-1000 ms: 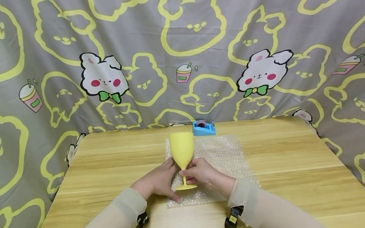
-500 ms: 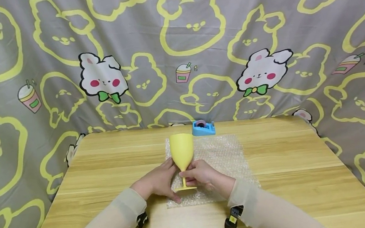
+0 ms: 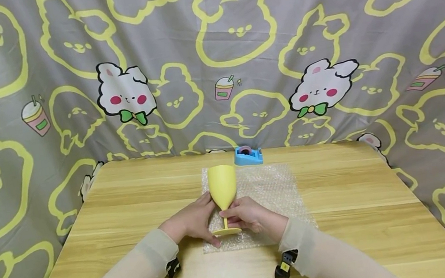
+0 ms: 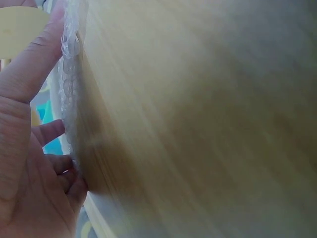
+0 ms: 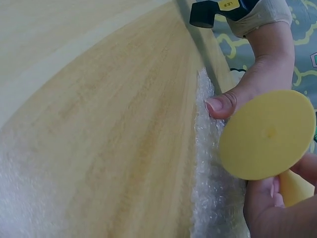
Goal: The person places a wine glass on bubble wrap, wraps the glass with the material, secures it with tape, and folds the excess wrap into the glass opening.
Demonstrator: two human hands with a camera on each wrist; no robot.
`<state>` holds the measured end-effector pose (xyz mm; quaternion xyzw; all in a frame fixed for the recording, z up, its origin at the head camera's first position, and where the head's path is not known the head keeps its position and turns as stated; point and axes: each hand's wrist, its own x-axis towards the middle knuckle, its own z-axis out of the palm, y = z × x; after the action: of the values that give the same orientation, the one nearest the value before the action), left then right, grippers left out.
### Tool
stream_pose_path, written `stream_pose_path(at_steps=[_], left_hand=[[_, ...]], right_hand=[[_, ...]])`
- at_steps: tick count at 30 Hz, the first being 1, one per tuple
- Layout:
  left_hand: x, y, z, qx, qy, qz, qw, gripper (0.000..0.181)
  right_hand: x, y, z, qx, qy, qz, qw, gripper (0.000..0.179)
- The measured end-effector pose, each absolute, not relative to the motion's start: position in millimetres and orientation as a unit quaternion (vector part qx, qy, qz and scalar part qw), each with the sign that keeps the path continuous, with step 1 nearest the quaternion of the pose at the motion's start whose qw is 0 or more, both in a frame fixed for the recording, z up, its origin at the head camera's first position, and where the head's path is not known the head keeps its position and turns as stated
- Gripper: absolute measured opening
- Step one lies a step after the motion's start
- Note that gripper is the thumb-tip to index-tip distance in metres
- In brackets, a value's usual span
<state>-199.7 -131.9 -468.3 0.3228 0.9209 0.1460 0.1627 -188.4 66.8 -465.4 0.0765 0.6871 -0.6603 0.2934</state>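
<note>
A yellow goblet (image 3: 222, 184) stands bowl up over the left part of a bubble wrap sheet (image 3: 268, 189). My right hand (image 3: 254, 215) pinches its stem between thumb and fingers. In the right wrist view the round underside of the goblet's base (image 5: 267, 134) faces the camera, held off the sheet. My left hand (image 3: 193, 219) lies at the sheet's left edge, thumb and fingers spread, touching the bubble wrap. The left wrist view shows the thumb and fingertips of that hand (image 4: 29, 163) along the bubble wrap (image 4: 69, 74).
Behind the sheet, a blue tape dispenser (image 3: 248, 156) with a roll in it sits near the back of the wooden table (image 3: 349, 187). A grey curtain (image 3: 177, 31) with yellow animal outlines hangs around the table's back and sides.
The goblet has sunk slightly with my right hand, and its base shows a little more in the head view. My left hand stays in place on the bubble wrap.
</note>
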Motion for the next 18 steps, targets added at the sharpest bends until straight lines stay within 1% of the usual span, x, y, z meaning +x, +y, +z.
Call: stream_pose_path(at_steps=[8,18], left_hand=[[-200.2,-131.1,-468.7,0.320,0.923,0.137,0.163,0.141],[-199.3,-131.7,-469.4,0.315,0.924,0.140,0.167,0.141]], right_hand=[[-190.7,69.7,-466.9,0.076,0.685,-0.657,0.306,0.016],[-199.1,75.8,-468.6,0.056,0.680,-0.643,0.349,0.013]])
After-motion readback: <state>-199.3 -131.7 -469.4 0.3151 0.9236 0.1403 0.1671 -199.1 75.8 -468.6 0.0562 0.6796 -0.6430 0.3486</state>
